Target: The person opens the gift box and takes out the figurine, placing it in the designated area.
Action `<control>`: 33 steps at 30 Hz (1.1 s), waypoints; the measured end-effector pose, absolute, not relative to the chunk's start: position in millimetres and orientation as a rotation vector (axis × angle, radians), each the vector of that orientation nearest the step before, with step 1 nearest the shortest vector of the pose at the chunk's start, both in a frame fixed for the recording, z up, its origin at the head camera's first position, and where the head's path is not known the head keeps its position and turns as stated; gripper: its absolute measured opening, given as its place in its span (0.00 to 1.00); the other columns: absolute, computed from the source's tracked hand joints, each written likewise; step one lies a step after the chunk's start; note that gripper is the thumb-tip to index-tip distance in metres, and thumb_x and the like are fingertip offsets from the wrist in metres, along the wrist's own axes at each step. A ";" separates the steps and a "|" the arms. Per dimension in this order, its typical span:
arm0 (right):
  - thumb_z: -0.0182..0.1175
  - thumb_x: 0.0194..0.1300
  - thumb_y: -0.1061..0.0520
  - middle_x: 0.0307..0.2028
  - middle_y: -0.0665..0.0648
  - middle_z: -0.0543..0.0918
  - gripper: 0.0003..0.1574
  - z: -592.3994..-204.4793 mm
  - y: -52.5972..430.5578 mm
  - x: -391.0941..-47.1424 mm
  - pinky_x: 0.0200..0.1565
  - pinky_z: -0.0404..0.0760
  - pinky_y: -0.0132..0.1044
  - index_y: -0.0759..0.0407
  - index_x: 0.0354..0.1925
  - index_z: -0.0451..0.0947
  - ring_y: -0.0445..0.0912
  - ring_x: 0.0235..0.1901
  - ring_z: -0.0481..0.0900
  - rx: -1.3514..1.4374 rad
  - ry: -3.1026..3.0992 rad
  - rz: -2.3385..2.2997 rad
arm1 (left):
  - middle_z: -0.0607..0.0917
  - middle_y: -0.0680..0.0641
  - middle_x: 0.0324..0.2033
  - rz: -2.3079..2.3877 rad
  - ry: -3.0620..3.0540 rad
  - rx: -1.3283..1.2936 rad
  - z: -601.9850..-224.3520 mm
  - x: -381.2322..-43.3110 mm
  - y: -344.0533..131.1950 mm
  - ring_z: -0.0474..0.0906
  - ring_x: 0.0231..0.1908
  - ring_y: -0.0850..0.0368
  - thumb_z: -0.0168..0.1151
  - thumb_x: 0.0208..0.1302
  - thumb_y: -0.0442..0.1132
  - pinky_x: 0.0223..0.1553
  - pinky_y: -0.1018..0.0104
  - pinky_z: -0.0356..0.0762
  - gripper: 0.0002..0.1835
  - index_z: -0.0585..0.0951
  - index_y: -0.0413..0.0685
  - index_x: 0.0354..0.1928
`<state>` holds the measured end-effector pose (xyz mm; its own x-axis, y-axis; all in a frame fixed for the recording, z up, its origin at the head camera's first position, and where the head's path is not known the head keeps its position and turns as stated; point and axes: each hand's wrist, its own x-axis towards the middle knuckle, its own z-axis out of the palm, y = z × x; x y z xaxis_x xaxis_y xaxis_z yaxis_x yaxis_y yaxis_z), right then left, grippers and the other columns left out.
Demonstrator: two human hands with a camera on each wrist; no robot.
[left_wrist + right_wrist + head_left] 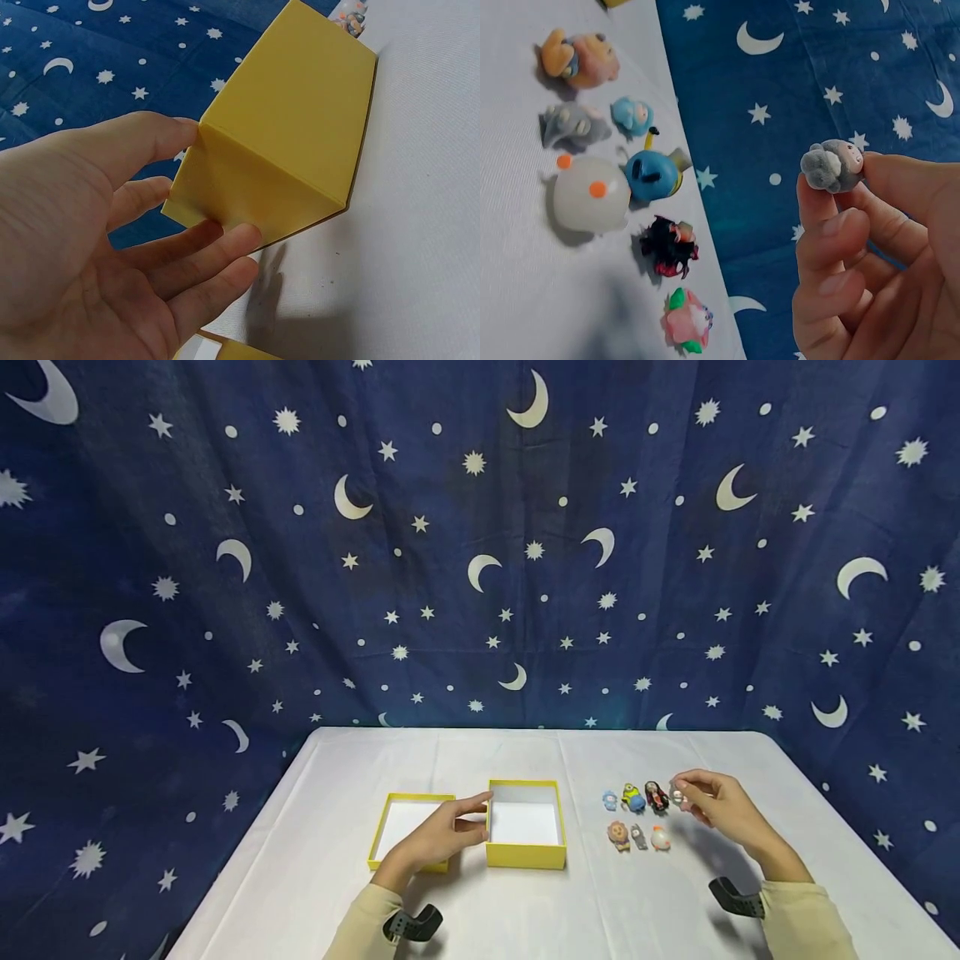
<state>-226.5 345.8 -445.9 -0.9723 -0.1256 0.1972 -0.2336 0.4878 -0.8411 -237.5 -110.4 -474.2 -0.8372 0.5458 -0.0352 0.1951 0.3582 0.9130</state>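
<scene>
My right hand (712, 802) is raised over the right end of the figurine group. Between thumb and fingertips it pinches a small fuzzy grey figurine (834, 166) with a pale face. My left hand (442, 835) lies along the left side of a yellow box (527, 857), which is open on top with a white inside. In the left wrist view the fingertips (241, 238) touch the box wall, with the thumb at its corner. Below the right hand, a black-and-red figurine (671, 247) and a pink figurine with green parts (688, 321) stand on the table.
A shallow yellow-rimmed lid (397, 818) lies left of the box, partly behind the left hand. Other figurines stand in loose rows: a lion (618, 835), a grey one (638, 837), a white round one (660, 837), a light blue one (610, 800) and a yellow-and-blue one (633, 797).
</scene>
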 end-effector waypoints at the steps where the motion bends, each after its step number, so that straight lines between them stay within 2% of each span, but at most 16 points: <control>1: 0.53 0.78 0.57 0.23 0.47 0.81 0.17 -446.3 347.1 -226.8 0.17 0.71 0.32 0.72 0.48 0.78 0.36 0.17 0.70 0.315 -2.617 1.504 | 0.71 0.34 0.70 1.473 2.294 0.657 -474.6 -238.0 -110.6 0.78 0.64 0.40 0.61 0.73 0.38 0.65 0.46 0.76 0.34 0.63 0.48 0.77; 9: 0.53 0.78 0.55 0.25 0.39 0.78 0.21 -450.3 358.3 -227.8 0.19 0.71 0.32 0.75 0.53 0.76 0.35 0.18 0.69 0.217 -2.681 1.463 | 0.71 0.34 0.70 1.485 2.288 0.668 -474.8 -241.4 -110.4 0.77 0.65 0.40 0.60 0.73 0.37 0.64 0.48 0.77 0.34 0.62 0.45 0.77; 18: 0.54 0.78 0.55 0.24 0.40 0.77 0.17 -451.6 369.4 -225.4 0.19 0.71 0.34 0.72 0.47 0.77 0.36 0.18 0.70 0.241 -2.667 1.478 | 0.71 0.32 0.70 1.481 2.277 0.682 -474.5 -239.2 -110.7 0.76 0.65 0.38 0.59 0.73 0.36 0.64 0.49 0.77 0.34 0.62 0.44 0.77; 27: 0.53 0.78 0.59 0.23 0.39 0.75 0.19 -455.2 375.3 -224.6 0.19 0.71 0.33 0.78 0.50 0.75 0.35 0.17 0.69 0.302 -2.708 1.502 | 0.70 0.30 0.70 1.501 2.258 0.686 -472.9 -237.9 -110.7 0.75 0.65 0.36 0.59 0.73 0.35 0.64 0.48 0.77 0.34 0.61 0.43 0.77; 33: 0.53 0.77 0.60 0.23 0.41 0.77 0.19 -459.3 380.2 -225.3 0.19 0.71 0.32 0.80 0.51 0.74 0.34 0.18 0.69 0.310 -2.735 1.553 | 0.71 0.32 0.70 1.491 2.269 0.687 -474.0 -238.1 -110.5 0.76 0.65 0.38 0.59 0.73 0.35 0.63 0.51 0.78 0.33 0.62 0.43 0.77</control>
